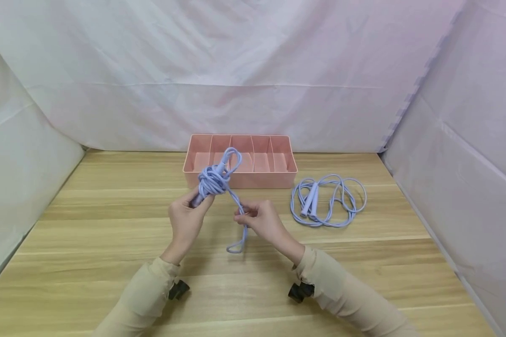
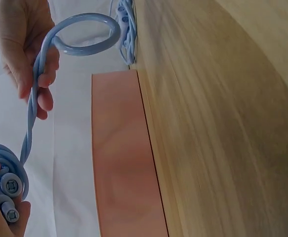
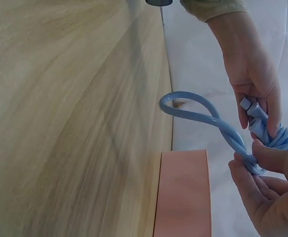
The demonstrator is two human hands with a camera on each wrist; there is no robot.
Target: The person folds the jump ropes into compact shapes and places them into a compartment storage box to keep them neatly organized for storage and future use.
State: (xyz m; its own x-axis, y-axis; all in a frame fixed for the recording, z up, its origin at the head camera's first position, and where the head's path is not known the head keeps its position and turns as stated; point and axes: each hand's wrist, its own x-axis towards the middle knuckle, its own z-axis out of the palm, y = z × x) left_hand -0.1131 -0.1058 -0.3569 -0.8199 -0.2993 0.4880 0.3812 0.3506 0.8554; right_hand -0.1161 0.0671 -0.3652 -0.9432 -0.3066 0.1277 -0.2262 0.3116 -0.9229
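Note:
A blue jump rope is wound in a thick bundle about its two handles, held up over the table. My left hand grips the handles just below the coils; the two handle ends show in the left wrist view. My right hand pinches the doubled, twisted tail of the rope between thumb and fingers. Below that pinch the tail ends in a loose loop. Another small loop stands above the bundle at the handles' upper end.
A pink box with several compartments stands at the table's back, behind the hands. Right of it a second blue jump rope lies loosely coiled with its two handles side by side. White cloth hangs behind and at both sides.

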